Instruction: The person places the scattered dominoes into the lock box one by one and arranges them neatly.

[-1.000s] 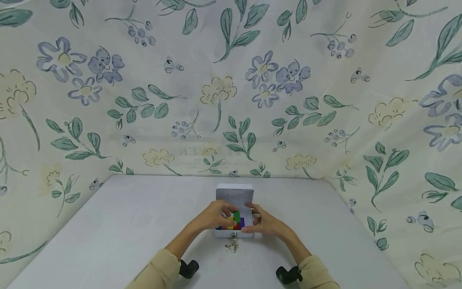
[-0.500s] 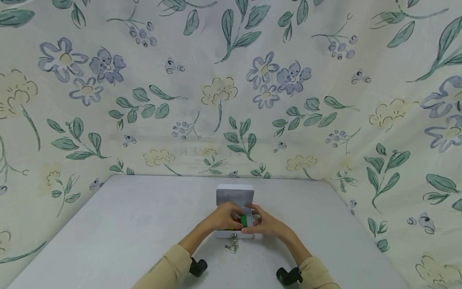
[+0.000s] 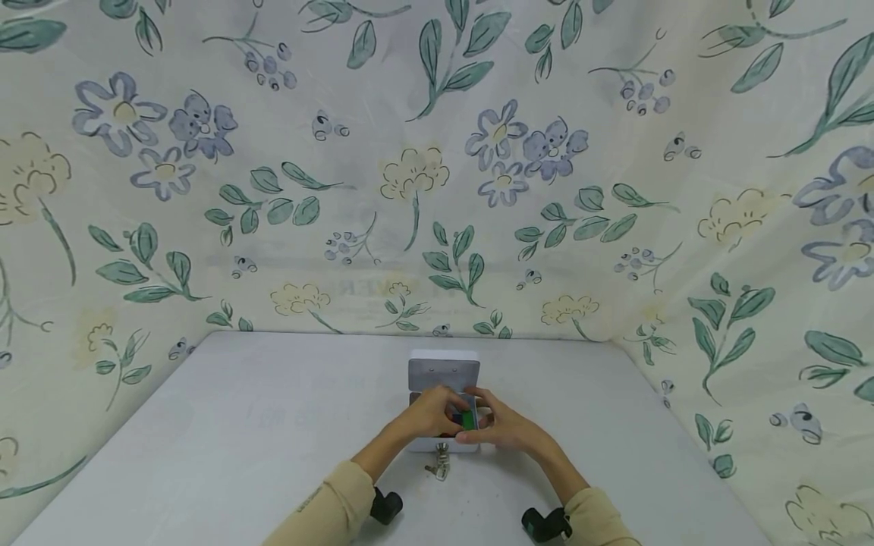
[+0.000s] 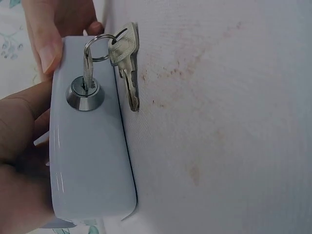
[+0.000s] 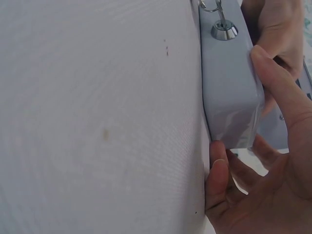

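Note:
A small white metal cash box [image 3: 425,445] stands on the table with its lid [image 3: 444,374] raised at the back. My left hand [image 3: 432,413] reaches into it and holds a green block [image 3: 467,420] by the right inner wall; the fingertips are partly hidden. Its back covers most of the other contents. With the thumb on the front rim and the fingers along the right side, my right hand [image 3: 504,419] grips the box. In the left wrist view, a key sits in the round lock [image 4: 85,95], and a second key [image 4: 124,46] hangs from its ring.
The white table [image 3: 273,425] spreads around the box. Behind it hangs a floral cloth [image 3: 437,189], which also runs along the right side. A black wrist camera [image 3: 388,506] is by the left sleeve, another black camera [image 3: 545,523] by the right.
My left hand has moved right and slightly down inside the box, bringing the green block from the middle to the right wall. The right hand has stayed on the box.

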`<state>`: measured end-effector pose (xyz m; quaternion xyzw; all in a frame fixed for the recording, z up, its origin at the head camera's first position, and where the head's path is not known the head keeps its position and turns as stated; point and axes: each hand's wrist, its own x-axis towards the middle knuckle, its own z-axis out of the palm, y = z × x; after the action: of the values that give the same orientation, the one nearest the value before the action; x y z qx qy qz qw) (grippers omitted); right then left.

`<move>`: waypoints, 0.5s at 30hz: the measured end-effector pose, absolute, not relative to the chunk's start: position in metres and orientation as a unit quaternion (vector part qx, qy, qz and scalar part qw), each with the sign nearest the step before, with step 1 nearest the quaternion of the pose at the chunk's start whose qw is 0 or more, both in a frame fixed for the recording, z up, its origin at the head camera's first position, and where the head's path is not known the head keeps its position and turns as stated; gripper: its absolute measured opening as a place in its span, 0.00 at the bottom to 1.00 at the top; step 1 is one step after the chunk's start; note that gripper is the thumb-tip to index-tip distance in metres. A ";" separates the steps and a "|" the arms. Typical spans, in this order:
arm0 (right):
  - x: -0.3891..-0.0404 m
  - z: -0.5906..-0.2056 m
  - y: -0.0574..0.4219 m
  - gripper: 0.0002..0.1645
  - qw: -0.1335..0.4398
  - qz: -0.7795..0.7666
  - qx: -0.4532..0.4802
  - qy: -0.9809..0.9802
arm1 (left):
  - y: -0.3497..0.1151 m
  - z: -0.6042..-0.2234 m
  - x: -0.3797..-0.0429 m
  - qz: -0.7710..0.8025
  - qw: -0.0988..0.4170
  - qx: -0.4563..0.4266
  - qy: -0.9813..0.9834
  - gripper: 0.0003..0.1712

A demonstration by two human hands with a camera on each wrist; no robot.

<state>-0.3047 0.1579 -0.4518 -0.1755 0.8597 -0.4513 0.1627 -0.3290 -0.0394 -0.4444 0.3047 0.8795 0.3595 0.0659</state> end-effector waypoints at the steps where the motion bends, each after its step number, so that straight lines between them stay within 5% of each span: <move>1: -0.305 -0.452 0.158 0.55 0.163 -0.451 -0.176 0.860 | -0.039 -0.444 -0.329 0.359 0.066 0.304 0.880 0.22; 15: -0.305 -0.453 0.157 0.56 0.162 -0.455 -0.178 0.858 | -0.038 -0.455 -0.334 0.339 0.068 0.293 0.891 0.21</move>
<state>-0.3055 0.1570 -0.4529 -0.1777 0.8577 -0.4547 0.1615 -0.3337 -0.0382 -0.4546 0.2933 0.8912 0.3391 0.0683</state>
